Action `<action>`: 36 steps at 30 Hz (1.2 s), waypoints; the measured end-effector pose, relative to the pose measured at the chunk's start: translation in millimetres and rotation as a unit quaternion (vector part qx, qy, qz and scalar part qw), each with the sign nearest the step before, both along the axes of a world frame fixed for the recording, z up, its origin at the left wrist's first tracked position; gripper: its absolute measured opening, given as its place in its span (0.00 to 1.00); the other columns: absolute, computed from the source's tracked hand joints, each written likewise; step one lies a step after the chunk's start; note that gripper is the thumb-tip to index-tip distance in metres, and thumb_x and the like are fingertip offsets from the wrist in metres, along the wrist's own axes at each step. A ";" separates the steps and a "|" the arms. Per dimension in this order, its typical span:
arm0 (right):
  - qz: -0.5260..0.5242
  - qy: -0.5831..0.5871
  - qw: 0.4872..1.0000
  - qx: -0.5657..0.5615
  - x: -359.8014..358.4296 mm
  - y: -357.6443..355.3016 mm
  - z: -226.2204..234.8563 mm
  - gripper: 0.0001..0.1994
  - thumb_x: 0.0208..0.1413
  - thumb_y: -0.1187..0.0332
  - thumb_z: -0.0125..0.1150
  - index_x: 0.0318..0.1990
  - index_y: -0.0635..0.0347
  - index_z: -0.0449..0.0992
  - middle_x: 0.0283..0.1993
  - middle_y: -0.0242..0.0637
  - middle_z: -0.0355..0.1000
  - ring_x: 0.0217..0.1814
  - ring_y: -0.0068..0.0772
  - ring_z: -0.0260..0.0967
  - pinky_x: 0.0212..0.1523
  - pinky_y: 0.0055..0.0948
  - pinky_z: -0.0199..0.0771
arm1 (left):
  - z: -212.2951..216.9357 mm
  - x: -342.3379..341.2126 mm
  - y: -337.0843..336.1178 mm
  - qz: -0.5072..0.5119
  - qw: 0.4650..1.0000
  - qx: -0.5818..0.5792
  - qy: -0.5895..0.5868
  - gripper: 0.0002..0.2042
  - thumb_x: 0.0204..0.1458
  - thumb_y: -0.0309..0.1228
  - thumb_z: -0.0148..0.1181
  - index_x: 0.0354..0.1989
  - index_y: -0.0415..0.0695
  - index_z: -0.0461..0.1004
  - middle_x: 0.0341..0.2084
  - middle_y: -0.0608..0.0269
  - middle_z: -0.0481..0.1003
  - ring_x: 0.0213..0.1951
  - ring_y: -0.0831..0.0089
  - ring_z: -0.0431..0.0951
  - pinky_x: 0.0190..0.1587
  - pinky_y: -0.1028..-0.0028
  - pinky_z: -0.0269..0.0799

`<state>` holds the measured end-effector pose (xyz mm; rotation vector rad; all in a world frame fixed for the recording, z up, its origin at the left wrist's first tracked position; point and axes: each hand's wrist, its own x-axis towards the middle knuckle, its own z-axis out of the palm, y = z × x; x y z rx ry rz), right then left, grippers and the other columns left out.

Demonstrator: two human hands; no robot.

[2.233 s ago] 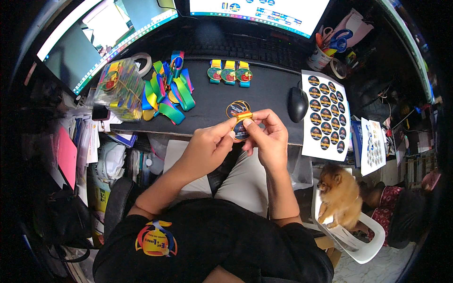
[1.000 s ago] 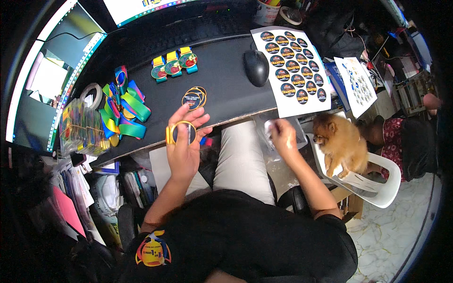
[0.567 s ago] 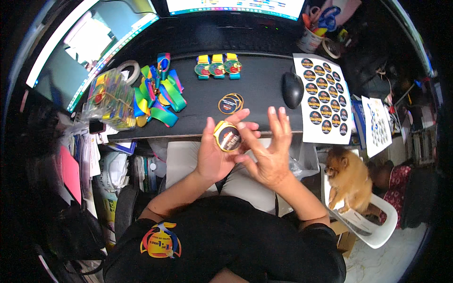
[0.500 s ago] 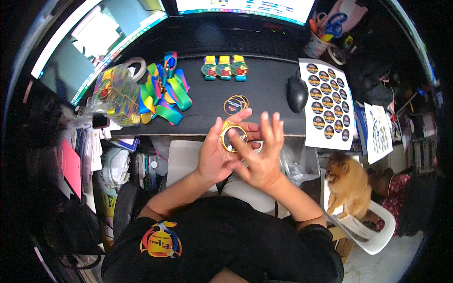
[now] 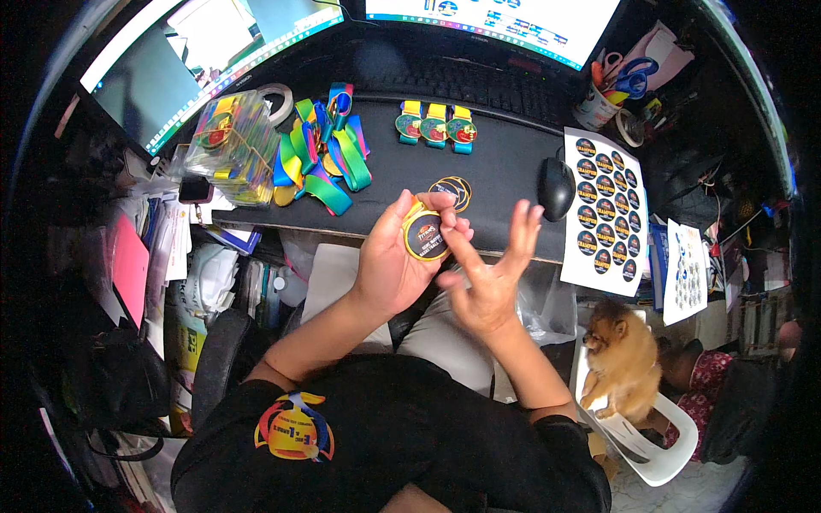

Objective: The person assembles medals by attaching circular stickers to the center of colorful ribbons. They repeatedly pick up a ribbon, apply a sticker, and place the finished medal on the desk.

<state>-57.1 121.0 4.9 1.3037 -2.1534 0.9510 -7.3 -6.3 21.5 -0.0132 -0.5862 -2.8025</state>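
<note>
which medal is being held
The gold-rimmed medal with the black face: the left hand grips it, while the three ribboned medals lie in a row on the desk.

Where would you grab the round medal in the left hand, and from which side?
Probably the lower-right stretch of its gold rim, coming from the right. The medal is a flat disc, dark printed face toward the camera, so an edge pinch should spare that face; the left hand occupies its left and top.

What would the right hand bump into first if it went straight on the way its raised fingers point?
Probably the black mouse, beyond the raised fingers of the right hand; depth is unclear, so it might pass above.
</note>
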 end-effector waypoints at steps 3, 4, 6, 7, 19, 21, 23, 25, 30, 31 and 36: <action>0.097 0.008 0.995 0.020 2.8 -1.3 -1.5 0.25 0.49 0.43 0.58 0.56 0.34 0.72 0.70 0.61 0.36 0.72 0.69 0.30 0.64 0.67 0.33 | -3.6 -0.2 -5.4 0.019 1.000 0.008 -0.013 0.21 0.65 0.43 0.33 0.43 0.37 0.68 0.32 0.59 0.69 0.41 0.66 0.72 0.52 0.65 0.69; 0.065 -0.011 0.998 0.020 2.1 -1.7 -2.3 0.25 0.49 0.43 0.58 0.55 0.34 0.72 0.70 0.61 0.36 0.72 0.68 0.30 0.64 0.67 0.33 | -4.1 0.5 -6.9 0.030 0.999 0.005 -0.019 0.21 0.65 0.42 0.33 0.43 0.36 0.68 0.32 0.58 0.69 0.41 0.66 0.72 0.51 0.65 0.69; 0.003 -0.029 1.000 -0.003 -4.8 -1.8 -3.3 0.26 0.49 0.42 0.57 0.55 0.34 0.72 0.70 0.61 0.37 0.72 0.68 0.31 0.64 0.67 0.34 | -4.3 1.0 -8.2 0.036 0.999 0.017 0.001 0.21 0.65 0.42 0.34 0.43 0.36 0.69 0.32 0.59 0.69 0.40 0.66 0.72 0.51 0.65 0.69; 0.006 -0.051 0.999 -0.014 -7.4 -2.1 -4.0 0.26 0.48 0.41 0.57 0.55 0.35 0.73 0.70 0.61 0.37 0.72 0.67 0.32 0.64 0.66 0.35 | -4.2 1.2 -8.8 0.031 0.999 0.016 -0.002 0.21 0.65 0.42 0.34 0.42 0.36 0.69 0.32 0.59 0.69 0.40 0.66 0.72 0.51 0.65 0.69; 0.060 -0.004 0.998 -0.024 -6.4 4.4 -24.1 0.23 0.52 0.44 0.55 0.52 0.41 0.75 0.69 0.62 0.42 0.71 0.67 0.36 0.64 0.65 0.37 | -6.7 4.0 -16.5 -0.041 0.998 0.043 -0.019 0.19 0.64 0.42 0.35 0.42 0.39 0.68 0.28 0.61 0.67 0.37 0.68 0.70 0.50 0.63 0.69; 0.086 0.002 0.996 -0.031 -3.5 3.5 -25.3 0.22 0.52 0.44 0.56 0.50 0.43 0.76 0.69 0.62 0.43 0.71 0.66 0.37 0.64 0.64 0.37 | -7.8 2.4 -17.8 -0.067 0.995 0.063 -0.026 0.19 0.65 0.43 0.34 0.42 0.40 0.67 0.28 0.61 0.67 0.37 0.68 0.70 0.48 0.65 0.70; 0.099 0.010 0.994 -0.036 -0.6 3.3 -25.4 0.21 0.52 0.44 0.56 0.48 0.44 0.77 0.69 0.61 0.43 0.72 0.65 0.37 0.64 0.64 0.37 | -9.4 1.4 -17.8 -0.086 0.994 0.061 -0.024 0.20 0.64 0.44 0.34 0.44 0.39 0.67 0.28 0.63 0.67 0.35 0.71 0.70 0.46 0.68 0.71; 0.102 0.004 0.994 -0.031 0.8 3.8 -24.2 0.21 0.52 0.44 0.55 0.46 0.43 0.78 0.69 0.60 0.42 0.72 0.64 0.37 0.65 0.63 0.36 | -11.0 1.6 -16.5 -0.112 0.992 0.048 -0.028 0.21 0.64 0.45 0.34 0.44 0.38 0.67 0.28 0.64 0.66 0.34 0.73 0.70 0.44 0.70 0.71; 0.105 0.071 0.992 -0.020 -0.7 4.6 -19.3 0.20 0.52 0.43 0.54 0.46 0.41 0.78 0.70 0.57 0.42 0.72 0.64 0.35 0.66 0.63 0.34 | -13.6 7.3 -8.8 -0.181 0.978 -0.024 -0.103 0.23 0.63 0.48 0.36 0.45 0.39 0.68 0.28 0.66 0.66 0.32 0.74 0.69 0.38 0.75 0.69; 0.103 0.072 0.992 -0.016 -1.5 4.4 -18.6 0.20 0.52 0.43 0.55 0.46 0.40 0.78 0.71 0.57 0.42 0.72 0.64 0.35 0.66 0.63 0.34 | -13.6 8.3 -8.2 -0.178 0.977 -0.040 -0.111 0.22 0.63 0.48 0.37 0.44 0.40 0.68 0.27 0.67 0.66 0.32 0.75 0.68 0.37 0.75 0.68; 0.144 0.077 0.987 -0.012 -3.0 7.5 -15.4 0.16 0.49 0.47 0.60 0.41 0.40 0.78 0.70 0.51 0.46 0.73 0.61 0.37 0.67 0.61 0.35 | -11.9 8.2 -20.8 -0.232 0.961 -0.049 -0.143 0.20 0.63 0.46 0.38 0.43 0.41 0.69 0.27 0.68 0.67 0.31 0.74 0.69 0.37 0.75 0.69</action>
